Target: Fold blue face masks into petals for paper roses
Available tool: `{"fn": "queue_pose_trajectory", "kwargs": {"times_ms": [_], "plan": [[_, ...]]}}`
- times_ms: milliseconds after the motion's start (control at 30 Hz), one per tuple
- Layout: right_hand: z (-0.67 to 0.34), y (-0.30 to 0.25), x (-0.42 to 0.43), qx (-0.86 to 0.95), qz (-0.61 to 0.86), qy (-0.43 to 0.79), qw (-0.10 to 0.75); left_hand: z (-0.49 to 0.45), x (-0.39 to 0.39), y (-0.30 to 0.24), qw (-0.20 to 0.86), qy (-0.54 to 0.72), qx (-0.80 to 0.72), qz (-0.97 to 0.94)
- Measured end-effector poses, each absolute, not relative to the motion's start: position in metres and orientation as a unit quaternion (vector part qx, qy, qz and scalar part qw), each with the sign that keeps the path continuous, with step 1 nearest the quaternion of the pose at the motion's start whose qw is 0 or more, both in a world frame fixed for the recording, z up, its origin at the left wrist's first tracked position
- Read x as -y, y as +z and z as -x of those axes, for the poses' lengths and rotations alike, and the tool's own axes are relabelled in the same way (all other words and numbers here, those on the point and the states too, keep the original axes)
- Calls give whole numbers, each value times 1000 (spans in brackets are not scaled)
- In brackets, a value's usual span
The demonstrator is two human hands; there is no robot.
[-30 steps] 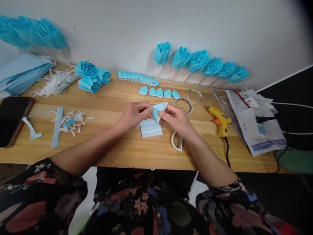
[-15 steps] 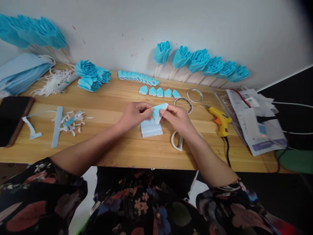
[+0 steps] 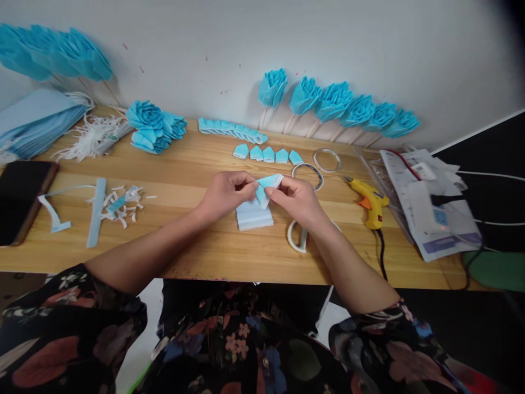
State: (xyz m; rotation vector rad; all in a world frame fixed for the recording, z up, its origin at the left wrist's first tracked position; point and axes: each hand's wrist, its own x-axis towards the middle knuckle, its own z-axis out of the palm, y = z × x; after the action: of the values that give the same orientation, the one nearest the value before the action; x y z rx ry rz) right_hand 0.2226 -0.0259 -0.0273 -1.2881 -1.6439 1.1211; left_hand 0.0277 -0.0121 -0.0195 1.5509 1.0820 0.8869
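Between my two hands is a small piece of blue and white mask fabric, folded to a pointed shape. My left hand pinches its left side between thumb and fingers. From the right, my right hand grips the other side, its thumb pressed on the front near the middle. Just below the held piece lies a stack of pale blue fabric pieces on the table, partly hidden. Scissors with white handles lie under my right wrist, mostly covered by it.
Folded fabric petals lie in rows behind my hands. Tape rolls and a yellow glue gun are on the right. Blue fabric flowers on sticks lean along the wall. Scraps and a phone lie left.
My right thumb has slid slightly left across the folded piece. Both hands otherwise keep their place and their hold.
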Motion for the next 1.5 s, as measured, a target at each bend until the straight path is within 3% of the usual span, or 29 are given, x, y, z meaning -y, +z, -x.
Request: {"fn": "queue_pose_trajectory", "kwargs": {"times_ms": [133, 300, 800, 1000, 1133, 1333, 1500], "plan": [[-222, -25, 24, 625, 502, 446, 397, -27, 8, -23, 588, 358, -411, -598], [-223, -22, 24, 630, 493, 453, 393, -25, 6, -24, 618, 366, -391, -576], [-224, -27, 27, 686, 491, 415, 340, -26, 9, -29, 536, 313, -388, -681], [-225, -24, 25, 647, 486, 412, 419, -25, 6, -25, 603, 332, -389, -613], [-226, -20, 25, 670, 477, 335, 459, -25, 5, -27, 644, 371, -388, -545], [-226, -18, 27, 781, 433, 192, 408, -26, 5, -28, 694, 378, -381, -481], [-226, -22, 27, 797, 413, 191, 397, -26, 5, -27, 688, 373, -387, -487]]}}
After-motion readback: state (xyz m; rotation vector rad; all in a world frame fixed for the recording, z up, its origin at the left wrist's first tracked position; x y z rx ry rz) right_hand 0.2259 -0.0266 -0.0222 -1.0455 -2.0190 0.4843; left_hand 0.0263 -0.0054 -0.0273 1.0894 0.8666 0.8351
